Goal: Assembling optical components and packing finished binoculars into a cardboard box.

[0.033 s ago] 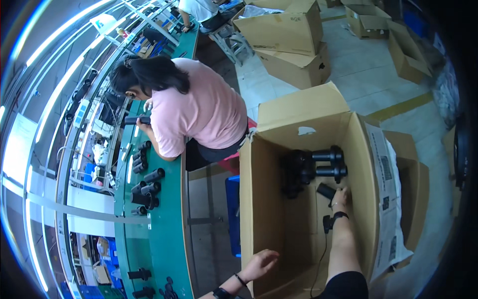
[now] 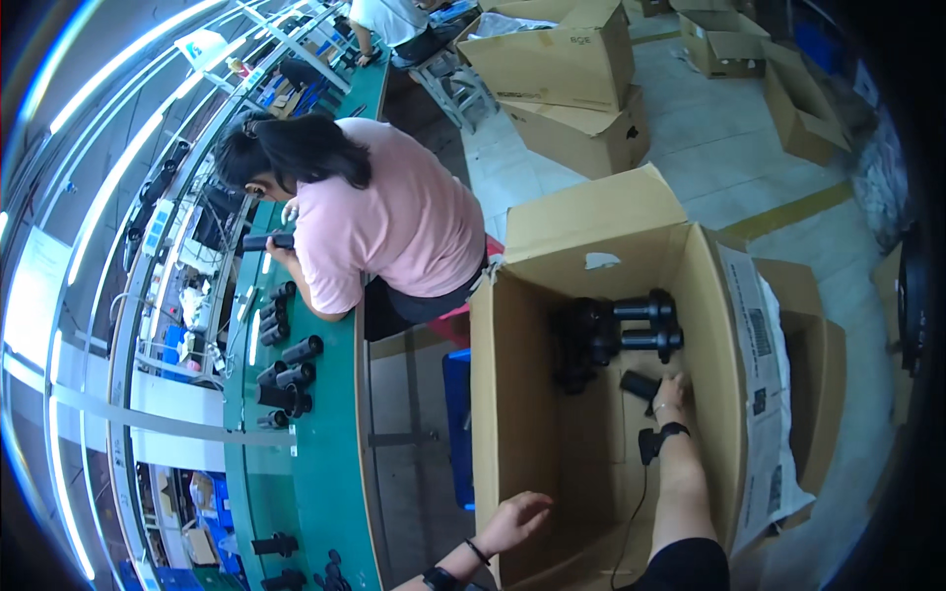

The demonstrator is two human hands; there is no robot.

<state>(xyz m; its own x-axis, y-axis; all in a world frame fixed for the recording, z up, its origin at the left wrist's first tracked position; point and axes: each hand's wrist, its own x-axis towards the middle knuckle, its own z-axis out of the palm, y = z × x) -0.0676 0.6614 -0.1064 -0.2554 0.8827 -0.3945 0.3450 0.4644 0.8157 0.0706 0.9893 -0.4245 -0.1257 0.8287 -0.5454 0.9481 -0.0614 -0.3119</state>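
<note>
My right hand (image 2: pixel 671 395) reaches down inside a deep cardboard box (image 2: pixel 514 394), by its right wall. Its fingers are closed around one end of a short black cylindrical part (image 2: pixel 641 384), which lies tilted across the box bottom. Farther in, several black cylindrical parts with flared ends (image 2: pixel 645 325) lie grouped at the far end; some are in dark shadow. My left hand (image 2: pixel 517 522) hovers at the near left rim of the box, fingers loosely bent and apart, with nothing in it. A thin dark cord (image 2: pixel 635 512) runs from the black band on my right wrist.
A green workbench (image 2: pixel 320 463) runs along the left, with several black cylindrical parts (image 2: pixel 286 379) on it. A person in a pink top (image 2: pixel 404 212) sits there, holding a dark cylinder. A blue bin (image 2: pixel 457 424) stands left of the box. More cardboard boxes (image 2: pixel 552 69) stand beyond and right.
</note>
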